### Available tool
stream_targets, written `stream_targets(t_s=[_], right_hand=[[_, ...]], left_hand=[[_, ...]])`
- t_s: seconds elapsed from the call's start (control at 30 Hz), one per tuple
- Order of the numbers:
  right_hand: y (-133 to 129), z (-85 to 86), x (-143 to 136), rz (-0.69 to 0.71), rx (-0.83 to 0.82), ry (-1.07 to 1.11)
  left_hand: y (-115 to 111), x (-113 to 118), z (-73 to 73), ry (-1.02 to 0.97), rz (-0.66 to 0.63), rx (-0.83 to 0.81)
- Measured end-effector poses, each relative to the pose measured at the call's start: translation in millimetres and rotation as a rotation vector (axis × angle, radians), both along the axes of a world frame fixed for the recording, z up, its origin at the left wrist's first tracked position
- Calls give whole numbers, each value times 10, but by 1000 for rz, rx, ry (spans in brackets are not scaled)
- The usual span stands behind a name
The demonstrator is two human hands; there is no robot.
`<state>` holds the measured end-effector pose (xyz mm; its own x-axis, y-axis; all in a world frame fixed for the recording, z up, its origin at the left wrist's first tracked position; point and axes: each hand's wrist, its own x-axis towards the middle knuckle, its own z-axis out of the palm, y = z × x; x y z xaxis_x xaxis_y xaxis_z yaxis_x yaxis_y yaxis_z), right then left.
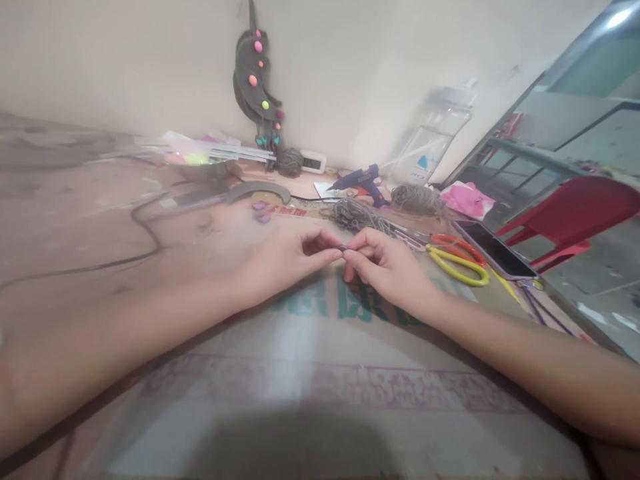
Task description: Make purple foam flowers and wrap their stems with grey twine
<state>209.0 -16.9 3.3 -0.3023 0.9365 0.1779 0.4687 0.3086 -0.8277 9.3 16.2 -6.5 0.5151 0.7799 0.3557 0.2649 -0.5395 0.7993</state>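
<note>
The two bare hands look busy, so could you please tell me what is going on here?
The person's left hand and right hand come together, fingertips pinching a small dark piece too blurred to identify. Beyond them, a dark blue glue gun lies untouched; scissors with yellow handles lie to the right.

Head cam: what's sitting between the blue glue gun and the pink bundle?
A loose ball of grey yarn, between the blue glue gun and the pink bundle. Shows in the head view, slightly blurred.
</note>
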Motion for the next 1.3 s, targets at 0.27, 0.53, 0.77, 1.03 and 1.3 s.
stream_targets(t_s=[0.27,0.53,0.77,1.03,1.3], right_hand=[[-2,-10,0,-10,-3,41],[-13,16,6,-18,48,14],[-5,1,2,-38,70,-30],[-36,21,-12,-26,113,-83],[-56,47,-1,-9,142,-116]], left_hand=[[64,-15,-16,42,-23,-50],[20,-8,16,9,-18,-77],[-11,-5,49,47,-12,-69],[-33,-5,67,67,-7,-54],[-32,-9,70,72,34,-13]])
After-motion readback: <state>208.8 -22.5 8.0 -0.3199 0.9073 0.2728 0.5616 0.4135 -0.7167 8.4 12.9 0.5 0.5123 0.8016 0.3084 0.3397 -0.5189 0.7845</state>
